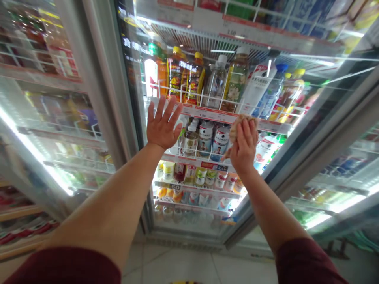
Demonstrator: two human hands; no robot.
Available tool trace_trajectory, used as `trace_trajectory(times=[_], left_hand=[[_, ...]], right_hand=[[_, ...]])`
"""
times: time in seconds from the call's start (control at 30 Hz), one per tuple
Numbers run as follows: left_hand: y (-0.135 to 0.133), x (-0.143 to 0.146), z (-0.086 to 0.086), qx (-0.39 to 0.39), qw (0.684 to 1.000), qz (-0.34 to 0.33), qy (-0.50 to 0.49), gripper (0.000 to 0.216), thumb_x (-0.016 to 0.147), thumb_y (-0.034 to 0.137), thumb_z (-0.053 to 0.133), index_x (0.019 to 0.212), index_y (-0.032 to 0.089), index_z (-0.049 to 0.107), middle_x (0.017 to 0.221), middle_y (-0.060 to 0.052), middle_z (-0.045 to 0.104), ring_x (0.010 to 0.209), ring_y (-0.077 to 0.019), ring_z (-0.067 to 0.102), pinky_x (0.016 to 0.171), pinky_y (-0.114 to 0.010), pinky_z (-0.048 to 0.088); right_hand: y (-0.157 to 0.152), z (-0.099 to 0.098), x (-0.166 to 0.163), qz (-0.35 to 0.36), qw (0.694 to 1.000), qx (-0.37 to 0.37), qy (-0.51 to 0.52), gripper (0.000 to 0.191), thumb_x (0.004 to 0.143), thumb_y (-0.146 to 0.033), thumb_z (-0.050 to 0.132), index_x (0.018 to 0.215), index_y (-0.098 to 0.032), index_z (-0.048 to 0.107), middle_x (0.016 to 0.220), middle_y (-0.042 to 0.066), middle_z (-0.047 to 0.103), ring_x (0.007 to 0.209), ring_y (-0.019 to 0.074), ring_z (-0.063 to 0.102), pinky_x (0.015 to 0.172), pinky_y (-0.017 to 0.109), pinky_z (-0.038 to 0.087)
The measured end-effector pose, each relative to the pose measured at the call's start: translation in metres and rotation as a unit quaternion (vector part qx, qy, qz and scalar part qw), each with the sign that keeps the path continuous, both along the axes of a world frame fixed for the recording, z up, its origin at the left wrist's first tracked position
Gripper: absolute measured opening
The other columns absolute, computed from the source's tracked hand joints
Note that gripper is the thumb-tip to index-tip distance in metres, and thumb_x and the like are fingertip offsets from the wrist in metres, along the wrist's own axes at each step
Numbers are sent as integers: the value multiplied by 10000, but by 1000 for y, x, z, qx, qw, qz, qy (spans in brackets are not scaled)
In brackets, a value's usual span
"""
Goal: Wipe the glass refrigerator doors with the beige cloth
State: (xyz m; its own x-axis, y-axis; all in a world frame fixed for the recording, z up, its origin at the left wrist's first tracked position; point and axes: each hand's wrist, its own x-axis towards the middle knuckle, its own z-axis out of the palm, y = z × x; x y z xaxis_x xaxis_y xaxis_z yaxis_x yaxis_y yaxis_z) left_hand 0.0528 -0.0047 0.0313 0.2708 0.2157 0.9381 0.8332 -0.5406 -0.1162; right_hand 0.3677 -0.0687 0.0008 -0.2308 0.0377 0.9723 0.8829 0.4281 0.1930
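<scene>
A glass fridge door [189,227] stands in front of me, with shelves of drinks behind it. My left hand [163,126] lies flat against the left part of the glass, fingers spread, holding nothing. On the right part of the pane, my right hand [244,148] presses a crumpled beige cloth [237,124] to the glass. The cloth sticks out past the fingertips and to the left of the hand; the palm hides the rest. Behind the glass between my hands are white-capped bottles [205,136].
Metal door frames [100,79] run along both sides. Upper shelf bottles [194,79] and lower shelf cups [210,177] sit behind the pane. More fridge sections flank it left and right. Pale floor tiles [177,264] lie below.
</scene>
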Motion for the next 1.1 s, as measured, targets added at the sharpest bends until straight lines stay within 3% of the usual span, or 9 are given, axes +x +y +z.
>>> trace_trajectory(times=[0.1, 0.17, 0.33, 0.4, 0.57, 0.67, 0.77, 0.97, 1.1], left_hand=[[0, 0, 1, -21, 1000, -5, -5, 662, 1066, 602, 282, 1640, 278, 349, 1730, 32, 201, 1609, -223, -57, 1332, -491, -126], [1, 0, 1, -27, 1000, -12, -7, 665, 1058, 609, 285, 1639, 292, 347, 1728, 34, 211, 1609, -229, -43, 1327, -496, -134], [2, 0, 0, -22, 1000, -16, -13, 658, 1047, 605, 314, 1635, 313, 349, 1727, 47, 219, 1612, -250, -19, 1322, -493, -134], [2, 1, 0, -2, 1000, -15, -10, 635, 1055, 559, 334, 1641, 313, 341, 1725, 35, 228, 1612, -238, -11, 1325, -483, -127], [-4, 2, 0, 20, 1000, -6, -1, 611, 1063, 472, 361, 1645, 290, 342, 1709, -11, 286, 1614, -225, 13, 1335, -507, -89], [-5, 3, 2, 4, 1000, -7, -4, 616, 1056, 487, 376, 1639, 290, 358, 1706, -10, 298, 1616, -235, 24, 1335, -512, -80], [-5, 3, 3, -6, 1000, -15, -11, 620, 1055, 525, 371, 1631, 296, 375, 1704, -5, 303, 1616, -243, 27, 1333, -518, -84], [-2, 2, 1, -4, 1000, -10, -7, 622, 1066, 546, 311, 1627, 285, 379, 1710, 20, 273, 1613, -217, -4, 1335, -477, -114], [1, 2, 1, -20, 1000, -7, -12, 678, 1050, 619, 267, 1615, 265, 389, 1719, 71, 229, 1602, -225, -97, 1320, -443, -166]], right_hand=[[-2, -14, -17, 22, 985, -73, -156, 772, 1011, -90, 396, 1693, -322, 120, 1633, 6, 482, 1579, 176, 326, 1325, 447, 300], [0, -7, -19, 20, 970, -100, -219, 765, 1015, -90, 387, 1692, -331, 123, 1617, -9, 506, 1564, 153, 357, 1329, 412, 292], [12, 40, -13, -19, 999, -3, -36, 701, 1041, -122, 334, 1693, -306, 151, 1682, 51, 400, 1613, 261, 240, 1303, 606, 287], [11, 37, -20, -29, 999, -2, -22, 718, 1043, -127, 321, 1699, -303, 90, 1688, 58, 388, 1612, 271, 243, 1298, 610, 297], [2, 19, -34, 1, 973, -97, -207, 737, 1036, -116, 344, 1695, -337, 99, 1639, -4, 475, 1561, 181, 369, 1326, 444, 303], [6, 38, -22, 4, 991, -58, -121, 693, 1042, -122, 331, 1688, -323, 179, 1660, 14, 442, 1586, 226, 320, 1327, 530, 275], [10, 49, -16, -7, 1000, -12, -22, 687, 1050, -140, 314, 1694, -308, 145, 1698, 40, 372, 1608, 286, 256, 1307, 622, 263], [2, 34, -24, 14, 980, -73, -183, 757, 1038, -110, 355, 1694, -357, 70, 1626, -2, 493, 1558, 189, 377, 1326, 469, 302], [10, 57, -5, -14, 998, -11, -56, 674, 1047, -131, 305, 1688, -306, 190, 1672, 40, 418, 1596, 268, 294, 1304, 601, 287]])
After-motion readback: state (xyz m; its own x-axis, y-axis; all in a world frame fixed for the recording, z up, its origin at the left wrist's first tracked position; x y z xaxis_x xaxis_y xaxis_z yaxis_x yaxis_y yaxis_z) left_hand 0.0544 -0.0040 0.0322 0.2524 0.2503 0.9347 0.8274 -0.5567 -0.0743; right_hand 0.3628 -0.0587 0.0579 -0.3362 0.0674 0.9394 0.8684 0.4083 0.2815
